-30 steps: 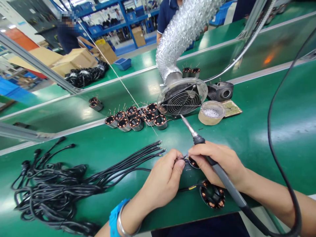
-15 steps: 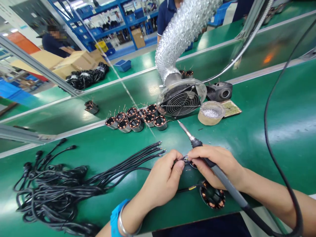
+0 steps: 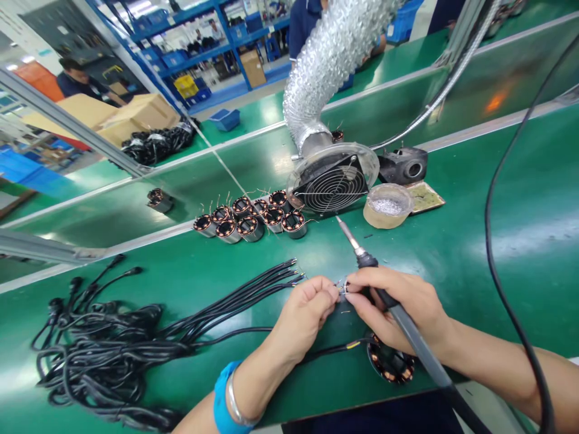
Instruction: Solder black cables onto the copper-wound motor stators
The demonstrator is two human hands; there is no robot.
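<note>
My left hand (image 3: 310,304) pinches the stripped end of a black cable (image 3: 253,330) between thumb and fingers. In my right hand (image 3: 400,301) lies a soldering iron (image 3: 357,247), its tip pointing up and away. The thumb and forefinger of that same hand pinch thin wire ends (image 3: 342,289), close to the left fingertips. Below the right hand sits a motor stator (image 3: 391,360) with copper windings, partly hidden by the hand; a second black cable (image 3: 335,349) with a yellow mark runs to it. Several cables (image 3: 244,295) lie left of my left hand, stripped ends together.
Coiled cables with plugs (image 3: 104,355) cover the left. Several stators (image 3: 248,228) stand near the rail beside a round fume extractor fan (image 3: 335,187) on a silver duct (image 3: 312,84). A tub of metal shavings (image 3: 386,208), a sponge tray (image 3: 425,198) and an iron holder (image 3: 404,166) stand right of it.
My right hand and the soldering iron have shifted slightly right. My fingertips have drawn a little apart, baring thin wires between them. Beyond the rail, a lone stator has moved left.
</note>
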